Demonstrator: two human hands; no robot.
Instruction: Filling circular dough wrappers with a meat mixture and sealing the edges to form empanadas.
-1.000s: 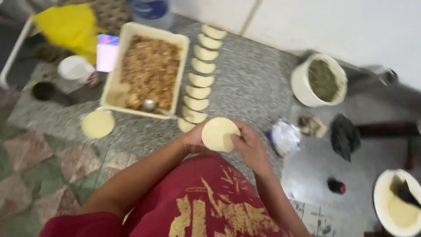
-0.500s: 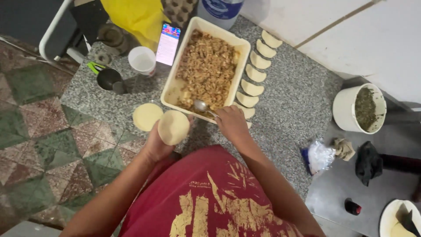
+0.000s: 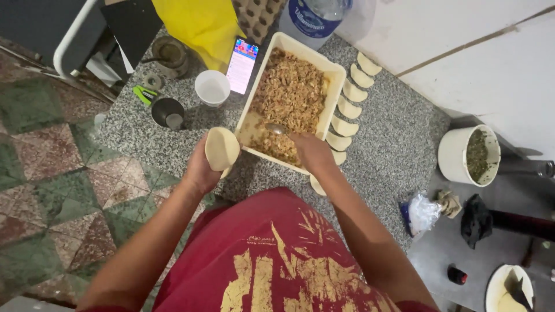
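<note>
Left hand now holds the dough round raised at the tray's near corner, fingers closed under it. Right hand, half a second ago at the rim, now grips the spoon inside the filling tray. Folded pastries line the granite counter alongside.
</note>
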